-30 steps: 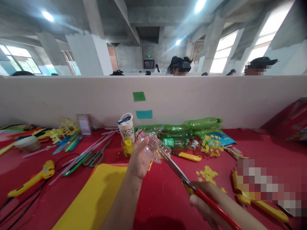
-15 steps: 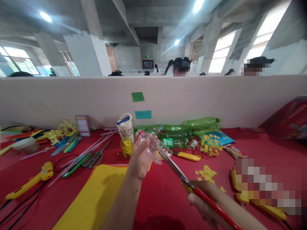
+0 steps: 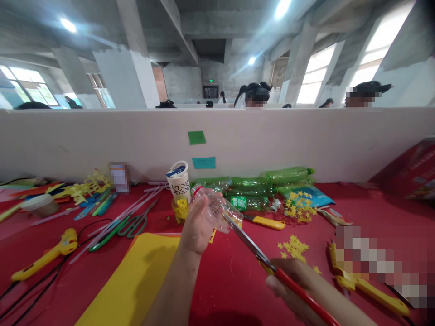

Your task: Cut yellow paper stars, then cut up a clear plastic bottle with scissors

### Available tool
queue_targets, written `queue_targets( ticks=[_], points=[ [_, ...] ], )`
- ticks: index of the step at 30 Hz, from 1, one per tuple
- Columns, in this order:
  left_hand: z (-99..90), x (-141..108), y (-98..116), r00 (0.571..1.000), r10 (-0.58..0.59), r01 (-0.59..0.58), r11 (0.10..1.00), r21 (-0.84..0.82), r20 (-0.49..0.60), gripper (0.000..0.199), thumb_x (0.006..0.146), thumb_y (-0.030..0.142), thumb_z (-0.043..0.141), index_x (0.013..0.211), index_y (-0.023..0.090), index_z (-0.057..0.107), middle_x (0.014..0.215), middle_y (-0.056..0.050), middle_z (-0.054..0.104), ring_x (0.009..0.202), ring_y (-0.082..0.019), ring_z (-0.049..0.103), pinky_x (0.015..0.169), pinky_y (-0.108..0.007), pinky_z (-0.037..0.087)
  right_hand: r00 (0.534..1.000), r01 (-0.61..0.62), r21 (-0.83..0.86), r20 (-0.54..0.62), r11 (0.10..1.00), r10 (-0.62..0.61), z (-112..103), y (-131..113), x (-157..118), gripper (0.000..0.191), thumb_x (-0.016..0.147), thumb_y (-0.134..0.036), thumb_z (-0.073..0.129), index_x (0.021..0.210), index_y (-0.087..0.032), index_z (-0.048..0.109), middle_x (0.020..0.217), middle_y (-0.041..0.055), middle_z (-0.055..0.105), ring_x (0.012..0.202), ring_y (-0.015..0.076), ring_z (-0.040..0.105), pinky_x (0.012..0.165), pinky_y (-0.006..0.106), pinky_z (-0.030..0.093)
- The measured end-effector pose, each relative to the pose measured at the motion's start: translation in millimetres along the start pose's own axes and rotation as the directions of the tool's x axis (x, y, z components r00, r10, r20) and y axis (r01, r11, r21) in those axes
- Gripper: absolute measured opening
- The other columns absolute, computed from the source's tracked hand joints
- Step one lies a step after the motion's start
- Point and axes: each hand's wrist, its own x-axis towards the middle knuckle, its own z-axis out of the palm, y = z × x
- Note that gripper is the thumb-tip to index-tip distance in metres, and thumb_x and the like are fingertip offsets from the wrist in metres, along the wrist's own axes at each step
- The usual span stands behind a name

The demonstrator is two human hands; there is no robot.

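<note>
My left hand (image 3: 197, 226) is wrapped round a clear plastic bottle (image 3: 217, 210) with a red ring at its neck, above the red table. The bottle lies tilted, its neck towards the upper left. In my right hand (image 3: 288, 283) is a pair of scissors (image 3: 249, 244) with red handles and long metal blades. Their tips touch or enter the lower right part of the bottle; how deep I cannot tell. Just behind my left hand stands a white paper cup (image 3: 179, 183), with a small container of yellow pieces (image 3: 181, 210) before it.
Green plastic bottles (image 3: 254, 183) lie along the partition (image 3: 272, 140). A yellow utility knife (image 3: 268, 222) and yellow stars (image 3: 294, 246) are on the right. Yellow glue guns (image 3: 47, 258) lie at both sides. Yellow sheets (image 3: 132, 276) and green-handled scissors (image 3: 134, 226) sit to the left.
The view has shifted slightly. Both hands keep their hold on the bottle and the scissors, with the blades still at the bottle's lower right part.
</note>
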Motion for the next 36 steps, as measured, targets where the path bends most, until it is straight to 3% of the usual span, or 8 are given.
queue_targets(
  ticks=[9, 14, 19, 23, 28, 33, 36],
  points=[
    [-0.8, 3, 5, 0.998, 0.012, -0.01, 1.0, 0.028, -0.054, 0.022, 0.082, 0.04, 0.062, 0.093, 0.021, 0.06, 0.088, -0.003, 0.067, 0.077, -0.016, 0.062, 0.07, -0.028, 0.046, 0.999, -0.02, -0.098, -0.031, 0.995, 0.017, 3, 1, 9, 0.044, 0.083, -0.05, 0.059, 0.057, -0.02, 0.042, 0.047, -0.0046, 0.044, 0.046, 0.0086, 0.043, 0.043, 0.02, 0.027],
    [0.6, 0, 5, 0.999, 0.048, -0.045, 0.993, 0.108, -0.023, 0.025, 0.08, 0.043, 0.064, 0.092, 0.021, 0.062, 0.091, -0.004, 0.067, 0.081, -0.019, 0.063, 0.073, -0.032, 0.046, 1.0, 0.017, -0.066, -0.013, 0.998, -0.018, 5, 4, 2, 0.05, 0.085, -0.066, 0.044, 0.067, -0.02, 0.042, 0.055, -0.0046, 0.047, 0.043, 0.0065, 0.039, 0.043, 0.021, 0.027],
    [4.1, -3, -2, 0.995, 0.024, -0.009, 0.989, 0.15, -0.101, 0.034, 0.072, 0.042, 0.073, 0.098, 0.022, 0.064, 0.099, -0.006, 0.069, 0.1, -0.023, 0.062, 0.085, -0.034, 0.044, 0.998, 0.064, -0.087, -0.002, 0.994, -0.064, 2, 3, 1, 0.056, 0.082, -0.073, 0.041, 0.071, -0.019, 0.045, 0.057, -0.0041, 0.047, 0.048, 0.0079, 0.04, 0.046, 0.021, 0.03],
    [1.9, -3, -5, 0.991, 0.022, -0.002, 0.99, 0.142, -0.135, 0.035, 0.072, 0.04, 0.073, 0.101, 0.023, 0.063, 0.104, -0.007, 0.068, 0.11, -0.026, 0.058, 0.089, -0.035, 0.043, 0.998, 0.024, -0.076, -0.057, 0.997, -0.029, 6, 5, 7, 0.051, 0.083, -0.068, 0.046, 0.065, -0.02, 0.043, 0.054, -0.004, 0.044, 0.05, 0.0089, 0.042, 0.044, 0.02, 0.028],
    [1.5, -1, -3, 0.993, 0.054, -0.04, 0.992, 0.124, -0.106, 0.034, 0.071, 0.041, 0.074, 0.098, 0.024, 0.064, 0.099, -0.007, 0.069, 0.108, -0.026, 0.058, 0.09, -0.035, 0.042, 0.998, -0.016, -0.114, -0.057, 0.993, 0.01, 10, 15, 17, 0.048, 0.082, -0.059, 0.054, 0.059, -0.02, 0.037, 0.049, -0.005, 0.038, 0.051, 0.0099, 0.042, 0.045, 0.02, 0.027],
    [4.8, 0, -1, 0.995, 0.097, -0.093, 0.974, 0.206, -0.012, 0.033, 0.079, 0.05, 0.062, 0.092, 0.02, 0.065, 0.088, -0.005, 0.067, 0.092, -0.021, 0.06, 0.088, -0.034, 0.041, 1.0, 0.025, -0.08, -0.01, 0.996, -0.025, 7, 19, 20, 0.054, 0.078, -0.069, 0.052, 0.059, -0.02, 0.04, 0.051, -0.0066, 0.029, 0.05, 0.0087, 0.034, 0.046, 0.021, 0.024],
    [5.0, -1, 0, 0.995, 0.1, -0.1, 0.972, 0.212, 0.01, 0.03, 0.081, 0.048, 0.061, 0.089, 0.019, 0.065, 0.086, -0.005, 0.066, 0.089, -0.02, 0.06, 0.086, -0.033, 0.042, 0.998, 0.058, -0.045, -0.009, 0.997, -0.058, 7, 14, 13, 0.056, 0.079, -0.073, 0.047, 0.064, -0.02, 0.041, 0.054, -0.0062, 0.033, 0.048, 0.008, 0.034, 0.044, 0.02, 0.023]
  ],
)
